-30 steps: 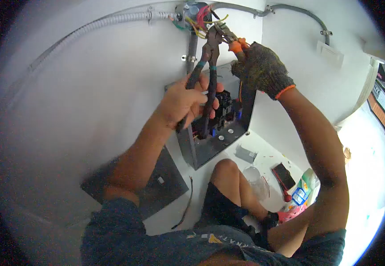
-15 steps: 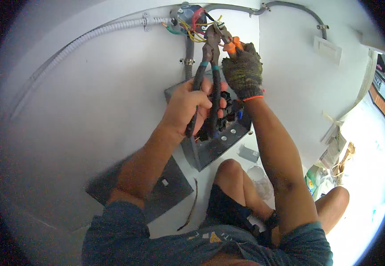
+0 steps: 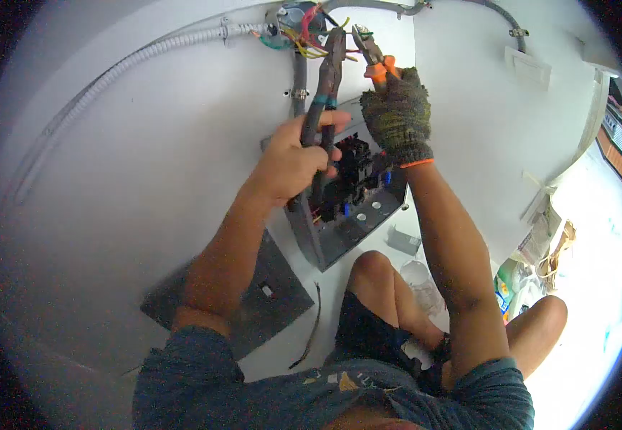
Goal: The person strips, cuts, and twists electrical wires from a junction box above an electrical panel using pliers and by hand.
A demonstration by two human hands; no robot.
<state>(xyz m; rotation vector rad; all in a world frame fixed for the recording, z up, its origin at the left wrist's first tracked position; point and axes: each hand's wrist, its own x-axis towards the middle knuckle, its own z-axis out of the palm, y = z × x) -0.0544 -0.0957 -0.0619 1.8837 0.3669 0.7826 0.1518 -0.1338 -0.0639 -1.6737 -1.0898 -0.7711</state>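
Observation:
Bare-skinned, my left hand [image 3: 291,159] wraps round the dark handles of large pliers [image 3: 331,68], whose jaws point up beside the wires. My right hand [image 3: 399,118] wears a dark knitted glove and grips orange-handled cutters [image 3: 370,51]. The cutters' jaws are just right of the large pliers' head, near a green wire end. Red, yellow, green and black wires [image 3: 311,41] come out of a round-cornered metal junction box [image 3: 293,16] at the top. Whether either tool's jaws bite a wire is too small to tell.
Below my hands is an open grey panel box [image 3: 311,240] with black breakers [image 3: 357,172]. Its dark cover [image 3: 275,308] lies lower left, near a loose wire [image 3: 314,330]. Conduits [image 3: 174,44] run along the wall. A small grey plate [image 3: 402,241] and plastic bags [image 3: 515,283] lie right.
The large pliers' handles have come closer together and their head has turned and shifted slightly left. The cutters' jaws now stand apart from that head. My right arm has swung inward since the earliest frame.

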